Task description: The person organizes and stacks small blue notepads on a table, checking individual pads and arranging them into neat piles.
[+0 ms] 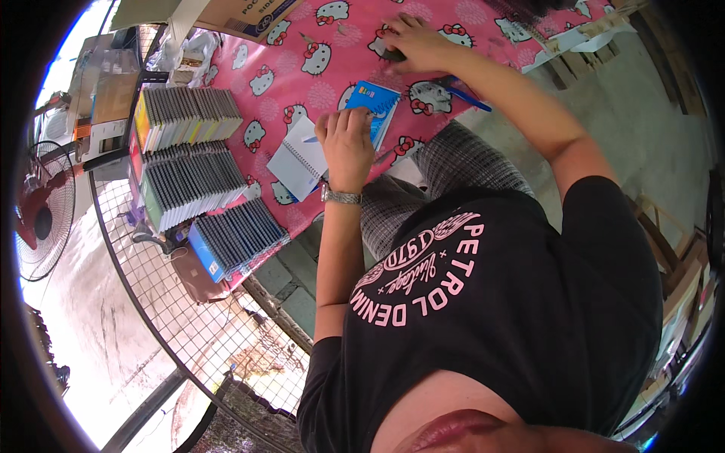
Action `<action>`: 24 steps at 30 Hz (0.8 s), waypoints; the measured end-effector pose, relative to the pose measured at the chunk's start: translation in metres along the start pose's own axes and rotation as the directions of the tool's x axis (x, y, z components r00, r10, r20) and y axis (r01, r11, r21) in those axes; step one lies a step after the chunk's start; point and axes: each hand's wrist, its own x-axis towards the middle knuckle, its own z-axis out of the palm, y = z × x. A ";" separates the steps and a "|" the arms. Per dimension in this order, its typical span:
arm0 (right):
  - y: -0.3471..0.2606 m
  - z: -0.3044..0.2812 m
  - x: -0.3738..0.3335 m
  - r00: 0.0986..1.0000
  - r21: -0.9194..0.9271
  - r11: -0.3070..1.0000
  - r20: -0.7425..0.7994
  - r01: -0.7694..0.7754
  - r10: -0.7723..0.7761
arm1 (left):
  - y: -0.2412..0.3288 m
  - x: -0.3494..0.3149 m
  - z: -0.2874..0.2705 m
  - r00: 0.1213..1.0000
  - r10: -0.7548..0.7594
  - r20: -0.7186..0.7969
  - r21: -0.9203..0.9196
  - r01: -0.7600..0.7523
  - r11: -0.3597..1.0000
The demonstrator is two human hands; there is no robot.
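Observation:
My left hand (347, 143), with a metal watch (341, 195) on the wrist, is closed over the table between two notebooks. A slim pale-blue stick that looks like a pen (310, 139) pokes out beside its fingers. Under and left of it lies an open spiral notebook (293, 167) with blank white pages. A blue-covered spiral notebook (370, 98) lies to its right, partly behind the hand. Farther off, my right hand (411, 44) rests palm down on the tablecloth, fingers apart. A small dark thing (393, 55) shows by its thumb; I cannot tell what it is.
Rows of spiral notebooks (192, 185) stand on the left of the pink patterned tablecloth (332, 83). A blue pen-like object (470, 97) lies near the table's edge below my right forearm. At the back is a cardboard box (249, 16); a fan (45, 215) stands far left.

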 end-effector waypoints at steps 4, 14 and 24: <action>-0.004 -0.021 0.014 0.943 0.433 0.896 0.328 -0.102 -0.051 | 0.008 -0.006 -0.007 0.984 -0.119 -0.132 0.183 0.142 0.973; -0.032 -0.057 0.000 0.794 0.926 0.168 0.377 -0.339 -0.477 | 0.004 0.010 -0.001 0.982 -0.171 -0.078 -0.044 0.168 0.985; -0.042 -0.062 0.001 0.829 0.955 0.168 0.296 -0.245 -0.474 | -0.003 0.013 -0.004 0.985 -0.167 -0.052 -0.141 0.158 0.977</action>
